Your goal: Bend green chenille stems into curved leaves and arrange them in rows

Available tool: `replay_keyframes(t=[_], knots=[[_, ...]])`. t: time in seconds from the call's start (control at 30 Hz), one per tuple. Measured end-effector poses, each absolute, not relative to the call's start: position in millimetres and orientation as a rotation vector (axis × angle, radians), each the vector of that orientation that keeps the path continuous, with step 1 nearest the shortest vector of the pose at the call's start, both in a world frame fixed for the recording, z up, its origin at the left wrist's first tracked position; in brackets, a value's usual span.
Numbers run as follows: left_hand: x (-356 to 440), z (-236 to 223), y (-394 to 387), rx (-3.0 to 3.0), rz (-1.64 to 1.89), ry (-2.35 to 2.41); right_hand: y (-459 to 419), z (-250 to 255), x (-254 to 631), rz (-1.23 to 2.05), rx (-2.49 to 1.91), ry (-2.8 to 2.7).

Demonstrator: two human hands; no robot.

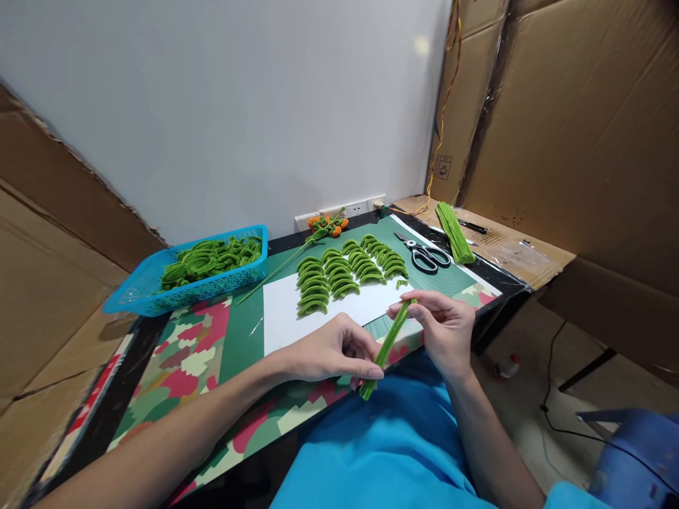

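Both hands hold a small bundle of green pipe cleaners [393,339] at the front edge of the table, slanting up to the right. My left hand [339,348] pinches its lower end between thumb and fingers. At the upper end, my right hand [443,329] grips the tip with thumb and fingertips. Just beyond my hands, curved green pipe-cleaner pieces [312,286] lie in several columns on a white sheet [281,318]. One small bent green piece [402,283] sits apart near my right fingers.
Black-handled scissors [424,256] lie at the right, beside a thick bundle of green pipe cleaners [453,233] and a black cutter [472,226]. A blue basket [143,300] of green pieces stands left. A long-stemmed piece with orange balls [329,226] lies near the wall sockets.
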State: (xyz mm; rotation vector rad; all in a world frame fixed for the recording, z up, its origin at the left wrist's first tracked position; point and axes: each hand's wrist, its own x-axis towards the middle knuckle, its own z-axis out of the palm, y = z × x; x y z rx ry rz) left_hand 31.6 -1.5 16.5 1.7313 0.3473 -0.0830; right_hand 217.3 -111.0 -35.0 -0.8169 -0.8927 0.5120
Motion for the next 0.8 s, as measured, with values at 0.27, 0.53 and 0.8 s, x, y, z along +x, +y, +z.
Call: replay_keyframes(t=[0.27, 0.53, 0.8], knots=[[30.3, 13.6, -2.0, 1.698, -0.102, 0.371, -111.9, -35.5, 219.9, 0.575, -0.81, -0.895], [30.7, 11.6, -3.6, 1.748, -0.086, 0.385, -110.8, -33.7, 219.7, 0.6, -0.829, -0.895], [30.2, 14.6, -8.3, 1.742, 0.003, 0.408, -109.2, -35.8, 215.5, 0.591, -0.866, -0.834]])
